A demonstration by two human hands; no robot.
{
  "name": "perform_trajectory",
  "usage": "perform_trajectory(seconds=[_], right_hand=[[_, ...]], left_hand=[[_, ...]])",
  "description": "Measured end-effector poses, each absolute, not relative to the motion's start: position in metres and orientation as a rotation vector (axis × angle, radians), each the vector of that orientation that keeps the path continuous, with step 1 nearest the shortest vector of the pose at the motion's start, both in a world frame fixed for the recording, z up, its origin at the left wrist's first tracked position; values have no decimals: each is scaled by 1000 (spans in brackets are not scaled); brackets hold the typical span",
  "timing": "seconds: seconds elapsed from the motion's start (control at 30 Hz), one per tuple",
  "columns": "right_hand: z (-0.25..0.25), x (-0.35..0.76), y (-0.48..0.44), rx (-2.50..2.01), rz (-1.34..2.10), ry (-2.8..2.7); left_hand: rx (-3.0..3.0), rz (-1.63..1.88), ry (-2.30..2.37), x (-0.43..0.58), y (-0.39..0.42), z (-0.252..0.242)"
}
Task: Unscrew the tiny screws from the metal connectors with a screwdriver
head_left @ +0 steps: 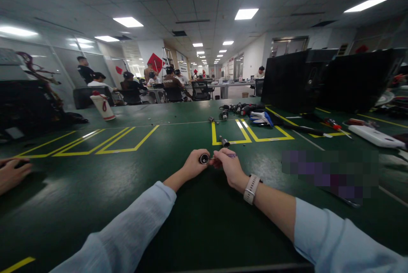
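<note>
My left hand [192, 165] is closed around a dark cylindrical part [204, 159], its round end with a pale centre turned toward me. Close beside it, the fingers of my right hand [232, 169] pinch a small thin screwdriver [232, 155] with a purplish handle. Its slim metal shaft points left at the cylinder's side; whether the tip touches is too small to tell. Just beyond my hands, a metal cylindrical piece [225, 141] lies by the front edge of a yellow-taped rectangle.
Farther back on the green table [178, 230] are metal parts [225, 115], blue-and-white gloves [261, 118] and a red-and-black screwdriver [334, 125]. A white cup [102, 107] stands at left. Another person's hand [14, 174] rests at the left edge. Black cases [293, 79] stand at right.
</note>
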State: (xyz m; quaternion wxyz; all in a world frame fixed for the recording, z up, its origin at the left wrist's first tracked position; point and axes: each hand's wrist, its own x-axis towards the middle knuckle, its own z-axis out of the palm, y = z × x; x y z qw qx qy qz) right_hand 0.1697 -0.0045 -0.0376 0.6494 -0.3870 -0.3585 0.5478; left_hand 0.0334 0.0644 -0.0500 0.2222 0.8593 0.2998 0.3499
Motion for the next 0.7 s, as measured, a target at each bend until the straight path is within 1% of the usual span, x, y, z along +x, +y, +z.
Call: perform_trajectory(seconds=[0.3, 0.7], right_hand=[[-39, 171, -4, -876, 1456, -708], [-43, 169, -1, -685, 1521, -659]], left_hand=[[2309, 1004, 813, 33, 65, -50], [2188, 1090, 853, 34, 67, -53]])
